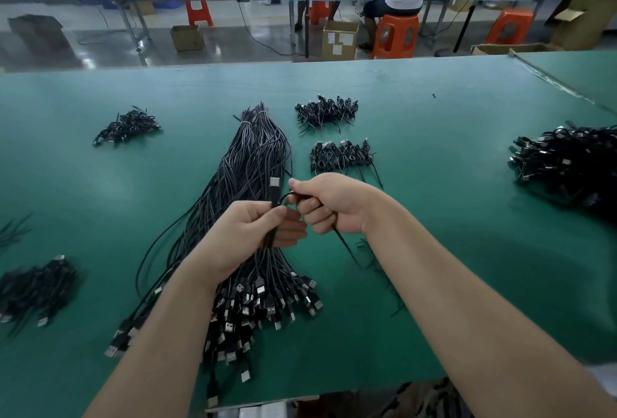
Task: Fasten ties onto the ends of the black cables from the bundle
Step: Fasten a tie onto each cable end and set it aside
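Green matting covered the workbench (434,217), where the bundle of black cables (253,164) lay lengthwise in the middle, its USB plugs fanned toward the near edge. Above it the left hand (247,234) pinched one cable (274,197) just below its upright plug. The right hand (329,207), just beside, was curled round a thin black tie (344,244) looping to that cable.
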A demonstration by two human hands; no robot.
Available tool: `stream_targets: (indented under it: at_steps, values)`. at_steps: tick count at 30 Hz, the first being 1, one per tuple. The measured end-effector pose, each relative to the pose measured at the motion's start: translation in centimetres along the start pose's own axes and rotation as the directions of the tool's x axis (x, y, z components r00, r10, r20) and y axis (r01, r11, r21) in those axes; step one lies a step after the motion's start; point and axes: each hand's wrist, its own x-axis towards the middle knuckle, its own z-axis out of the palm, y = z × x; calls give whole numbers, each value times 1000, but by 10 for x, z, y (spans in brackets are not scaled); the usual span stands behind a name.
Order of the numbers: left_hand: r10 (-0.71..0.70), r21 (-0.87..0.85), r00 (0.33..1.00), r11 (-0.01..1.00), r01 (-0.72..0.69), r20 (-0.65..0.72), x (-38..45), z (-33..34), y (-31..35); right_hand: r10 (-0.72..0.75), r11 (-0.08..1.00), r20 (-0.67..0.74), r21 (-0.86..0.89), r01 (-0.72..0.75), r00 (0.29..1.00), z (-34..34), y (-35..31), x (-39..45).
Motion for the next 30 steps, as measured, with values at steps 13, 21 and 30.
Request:
stream_targets:
  at_steps: [13, 21, 30]
  values:
    - [-16, -456, 944, 878, -143, -329, 12, 23, 1, -158, 973, 70, -161, 168, 985, 8, 29, 2]
    - [65, -536, 907, 789, -302, -415, 18, 22, 9, -114, 979, -82, -178, 98, 990, 4, 49, 4]
    - [74, -504, 911, 813, -290, -405, 16, 30, 10, -113, 991, 18, -71, 114, 993, 4, 56, 5]
